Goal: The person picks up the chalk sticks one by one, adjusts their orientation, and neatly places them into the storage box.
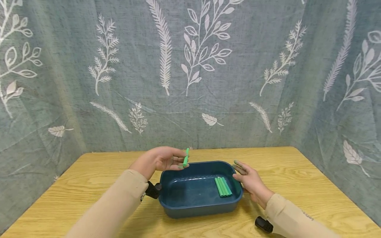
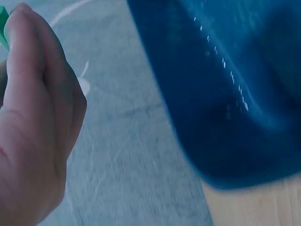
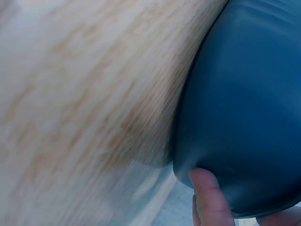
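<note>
My left hand (image 1: 166, 158) is raised over the back left part of a dark blue plastic basin (image 1: 196, 211). Its thumb and fingertips pinch a green stick (image 1: 186, 161), partly covered by a finger. In the left wrist view only a corner of that green stick (image 2: 3, 21) shows past the fingers. My right hand (image 1: 251, 181) is at the basin's right end, fingers fairly straight and spread, with green smudges on the fingertips. A finger (image 3: 209, 200) touches the basin's outer wall in the right wrist view. Several green sticks (image 1: 223, 187) lie side by side inside, near the right end.
The basin stands on a light wood-grain table (image 1: 104, 168). Behind and at both sides hangs a grey-green curtain (image 1: 134, 82) with white leaf patterns. Each wrist wears a small black camera, such as the right one (image 1: 263, 224).
</note>
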`<state>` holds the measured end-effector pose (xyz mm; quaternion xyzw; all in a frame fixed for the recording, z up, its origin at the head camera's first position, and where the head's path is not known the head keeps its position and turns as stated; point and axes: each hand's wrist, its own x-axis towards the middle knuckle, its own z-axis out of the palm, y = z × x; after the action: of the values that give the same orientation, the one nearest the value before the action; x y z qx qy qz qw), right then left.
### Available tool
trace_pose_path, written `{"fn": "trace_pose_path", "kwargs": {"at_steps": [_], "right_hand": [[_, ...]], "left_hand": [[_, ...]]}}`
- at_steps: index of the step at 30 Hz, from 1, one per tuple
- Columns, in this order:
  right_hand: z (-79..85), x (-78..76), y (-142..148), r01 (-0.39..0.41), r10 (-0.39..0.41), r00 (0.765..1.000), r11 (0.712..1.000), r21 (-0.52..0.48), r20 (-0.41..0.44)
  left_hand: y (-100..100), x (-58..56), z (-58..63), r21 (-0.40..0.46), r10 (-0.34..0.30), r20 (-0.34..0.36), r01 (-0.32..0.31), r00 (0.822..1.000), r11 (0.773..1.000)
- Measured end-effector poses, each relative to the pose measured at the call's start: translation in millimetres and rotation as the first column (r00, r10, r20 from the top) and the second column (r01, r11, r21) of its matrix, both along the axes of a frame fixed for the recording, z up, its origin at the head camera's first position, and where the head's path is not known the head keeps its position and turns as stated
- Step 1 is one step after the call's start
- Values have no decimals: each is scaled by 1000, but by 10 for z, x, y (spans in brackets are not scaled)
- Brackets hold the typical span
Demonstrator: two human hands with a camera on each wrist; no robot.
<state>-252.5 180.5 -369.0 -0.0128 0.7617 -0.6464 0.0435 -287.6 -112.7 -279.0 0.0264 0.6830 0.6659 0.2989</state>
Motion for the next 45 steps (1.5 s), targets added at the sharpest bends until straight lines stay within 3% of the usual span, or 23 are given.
{"fn": "trace_pose_path", "kwargs": {"at_steps": [7, 12, 17, 23, 31, 39, 45], "right_hand": [[-6, -21, 14, -5, 6, 1000, 1000, -25, 12], [-18, -17, -1, -9, 9, 1000, 999, -45, 13], [-23, -9, 4, 8, -7, 1000, 999, -49, 9], [-38, 18, -3, 5, -4, 1000, 999, -46, 21], [-4, -10, 13, 10, -10, 1000, 999, -40, 14], [-1, 3, -26, 20, -20, 1000, 999, -44, 6], [6, 15, -12, 30, -29, 1000, 999, -34, 8]], "left_hand": [[440, -92, -125, -99, -30, 18, 31, 999, 995], [657, -121, -252, -156, -77, 44, 83, 996, 984], [825, -150, -371, -191, -88, 55, 97, 995, 977], [955, -178, -532, -275, -72, 124, 104, 990, 956], [1037, -262, -603, -333, -35, 186, 97, 982, 938], [1045, -274, -695, -377, 3, 174, 64, 985, 924], [1083, -281, -698, -395, -19, 197, 97, 980, 913]]}}
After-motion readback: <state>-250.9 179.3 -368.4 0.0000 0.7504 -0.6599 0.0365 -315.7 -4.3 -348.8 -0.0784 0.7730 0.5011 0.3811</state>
